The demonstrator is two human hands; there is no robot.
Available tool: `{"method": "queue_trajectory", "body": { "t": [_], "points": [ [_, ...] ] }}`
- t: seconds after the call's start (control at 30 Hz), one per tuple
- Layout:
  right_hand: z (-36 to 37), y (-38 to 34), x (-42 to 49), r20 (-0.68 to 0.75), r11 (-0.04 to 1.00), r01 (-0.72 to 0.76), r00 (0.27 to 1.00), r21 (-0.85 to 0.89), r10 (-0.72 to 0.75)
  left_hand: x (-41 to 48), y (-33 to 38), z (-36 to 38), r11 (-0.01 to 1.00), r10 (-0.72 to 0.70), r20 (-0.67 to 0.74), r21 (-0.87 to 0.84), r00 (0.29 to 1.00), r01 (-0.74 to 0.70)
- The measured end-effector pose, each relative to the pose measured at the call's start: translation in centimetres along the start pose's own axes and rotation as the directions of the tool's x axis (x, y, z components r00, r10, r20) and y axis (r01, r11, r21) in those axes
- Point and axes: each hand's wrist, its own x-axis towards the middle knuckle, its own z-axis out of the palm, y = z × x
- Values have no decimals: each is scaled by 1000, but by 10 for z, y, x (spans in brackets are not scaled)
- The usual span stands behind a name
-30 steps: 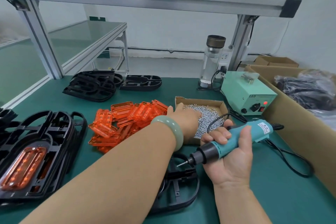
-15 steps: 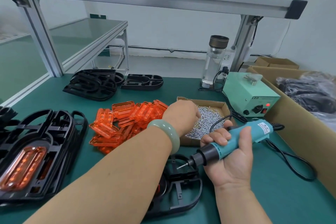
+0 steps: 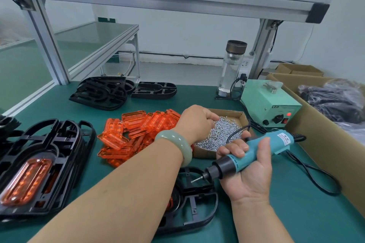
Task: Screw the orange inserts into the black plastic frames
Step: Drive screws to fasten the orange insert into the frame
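A black plastic frame (image 3: 195, 203) lies on the green mat, partly under my left forearm. Some orange shows inside it. My right hand (image 3: 248, 175) grips a teal electric screwdriver (image 3: 256, 152), whose bit points left just above the frame's upper end. My left hand (image 3: 195, 122) reaches over the small cardboard box (image 3: 242, 116) of silver screws (image 3: 223, 134), fingertips bunched together on the pile. Loose orange inserts (image 3: 134, 130) are heaped to the left of that box. At the left edge is a stack of black frames (image 3: 49, 154), the top one holding an orange insert (image 3: 25, 181).
More black frames (image 3: 100, 94) lie at the back left. A green power supply (image 3: 270, 104) and a glass bottle (image 3: 232, 67) stand behind the screw box. A large cardboard carton (image 3: 320, 144) lines the right side. The screwdriver cord (image 3: 312, 173) loops across the mat.
My left hand's fingers have drawn out of the screw pile and bunched together, moving slightly left. The right hand and screwdriver have held their place.
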Motion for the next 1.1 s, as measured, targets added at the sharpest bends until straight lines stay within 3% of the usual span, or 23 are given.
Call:
{"method": "queue_trajectory", "body": {
  "t": [0.17, 0.5, 0.63, 0.7, 0.83, 0.9, 1.0, 1.1],
  "points": [
    [0, 0, 0, -9, 1000, -4, 1000, 6, 4, -4, 0, -3, 984, -24, -26, -176, 999, 19],
    [0, -1, -1, -20, 1000, -9, 1000, 3, 9, -4, 4, -2, 993, 3, -61, -119, 998, -10],
    [0, -1, -1, -15, 1000, -16, 1000, 4, 16, -12, 4, -7, 956, -39, -171, -294, 984, -13],
    [0, -2, -1, -12, 1000, -14, 1000, 9, 15, -20, 5, -13, 899, -136, -242, -438, 961, 17],
    [1, -3, -2, -15, 1000, 2, 1000, 15, -1, -52, 0, -29, 619, -324, -185, -783, 928, 60],
    [1, -2, -3, -9, 1000, 18, 1000, 17, -18, -79, -9, -34, 560, -330, -201, -828, 922, 20],
    [4, -2, -7, -29, 999, 52, 998, -1, -52, -122, -24, -36, 548, -383, -246, -836, 890, 5],
    [13, 0, -16, -45, 996, 91, 995, -25, -92, -154, -32, -34, 462, -431, -194, -886, 881, 30]
  ]
}}
